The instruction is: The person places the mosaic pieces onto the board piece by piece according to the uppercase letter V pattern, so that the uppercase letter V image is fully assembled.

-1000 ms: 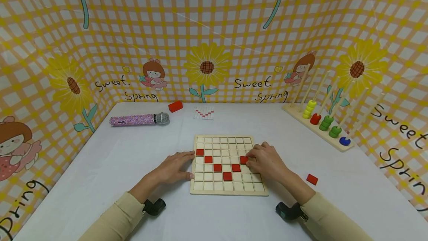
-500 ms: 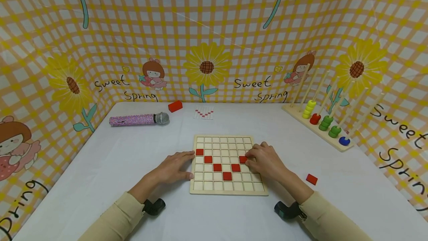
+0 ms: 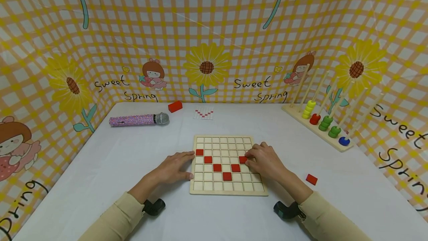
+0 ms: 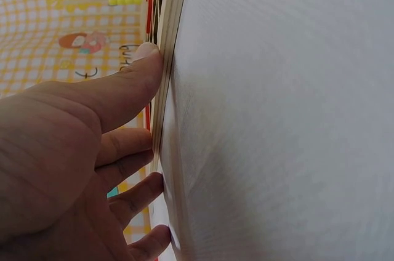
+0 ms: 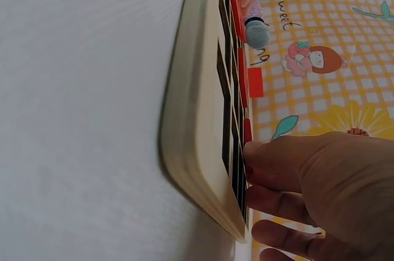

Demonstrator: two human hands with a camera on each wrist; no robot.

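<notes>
A wooden grid board point(image 3: 229, 192) lies flat with several red tiles in its cells, forming a V-like pattern. My left hand point(image 3: 174, 167) rests at its left edge, fingers extended and touching the rim. In the left wrist view the thumb point(image 4: 132, 82) lies against the board's side. My right hand point(image 3: 269, 161) is over the right side of the board, its thumb and fingers pinching a red tile point(image 3: 243, 159) set in a cell. The right wrist view has the thumb point(image 5: 271, 153) against this tile; its far side is hidden.
A loose red tile point(image 3: 311, 179) lies right of the board. Behind are a glittery microphone point(image 3: 138, 119), a red block point(image 3: 175, 106) and a pattern card point(image 3: 204, 113). A bead rack point(image 3: 317, 126) stands at the back right. Patterned cloth point(image 3: 207, 18) encloses the table.
The right hand and the tile in its fingers have shifted very slightly left. The left hand and the board look almost unmoved.
</notes>
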